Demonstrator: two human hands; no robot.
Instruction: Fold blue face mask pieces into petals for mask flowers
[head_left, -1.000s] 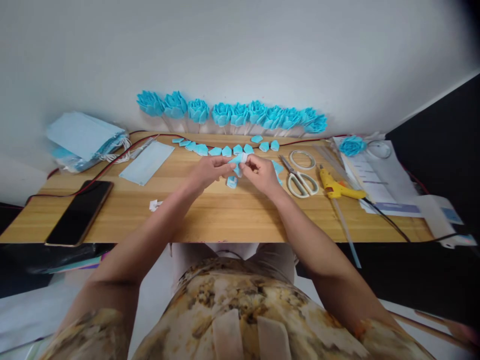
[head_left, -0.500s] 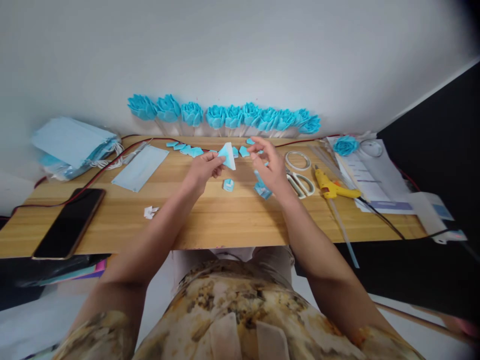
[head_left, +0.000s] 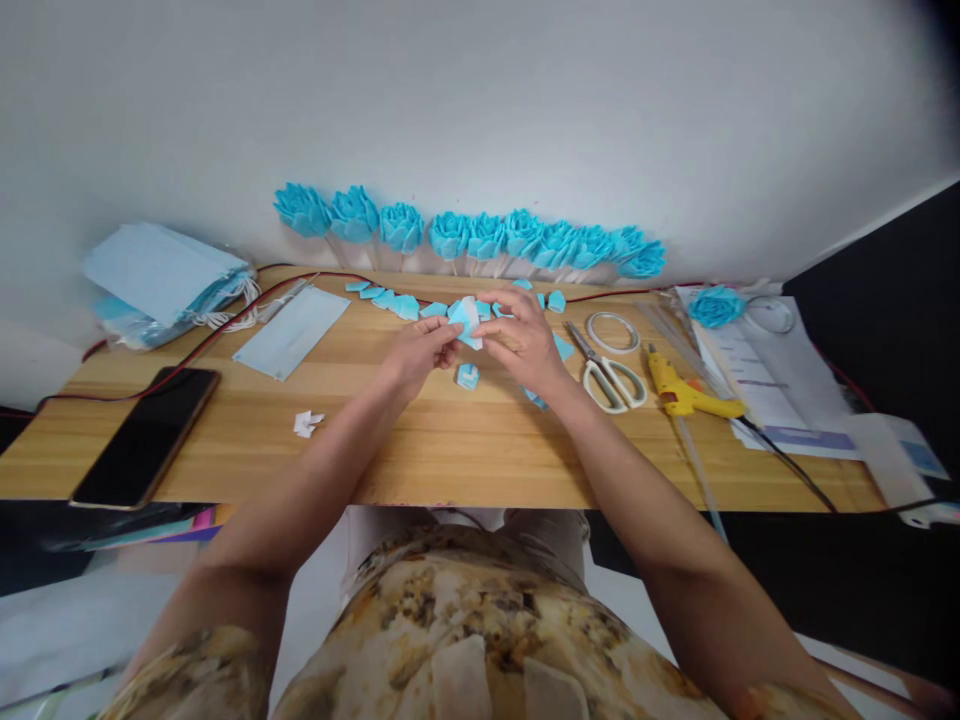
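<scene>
A small blue-and-white piece of mask fabric [head_left: 466, 318] is held up over the middle of the table. My left hand [head_left: 421, 352] pinches its left side between thumb and fingers. The fingers of my right hand [head_left: 526, 340] close on its right edge. Just below lies a small blue folded piece [head_left: 468, 376]. Behind my hands runs a row of cut blue petals [head_left: 406, 307]. More blue pieces [head_left: 562, 347] lie beside my right hand, partly hidden by it. White-handled scissors [head_left: 613, 383] rest to the right.
Blue fabric roses [head_left: 401, 228] on sticks lean along the wall. A yellow glue gun [head_left: 694, 398], a tape roll [head_left: 613, 332] and papers [head_left: 780, 385] lie right. Left are a phone [head_left: 146, 437], a flat mask [head_left: 292, 332], bagged masks [head_left: 165, 280] and white scraps [head_left: 306, 424].
My right hand has moved in to the fabric piece and taken its right edge. The piece has turned and looks more folded. The whole view has shifted slightly.
</scene>
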